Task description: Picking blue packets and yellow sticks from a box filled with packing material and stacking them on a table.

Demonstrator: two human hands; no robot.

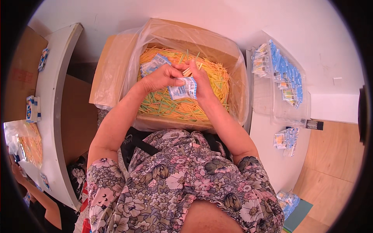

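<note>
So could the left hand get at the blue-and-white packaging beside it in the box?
Probably yes: nothing visible blocks the left hand from that packaging, though it is busy pinching a packet.

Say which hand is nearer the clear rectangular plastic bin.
Right: the right hand is left of the clear plastic bin; the left hand is farther left, beyond the right hand.

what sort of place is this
Probably a small packing workshop: a cardboard box full of thin coloured sticks, a clear bin of small packets, and another person's arm at the left.
</note>
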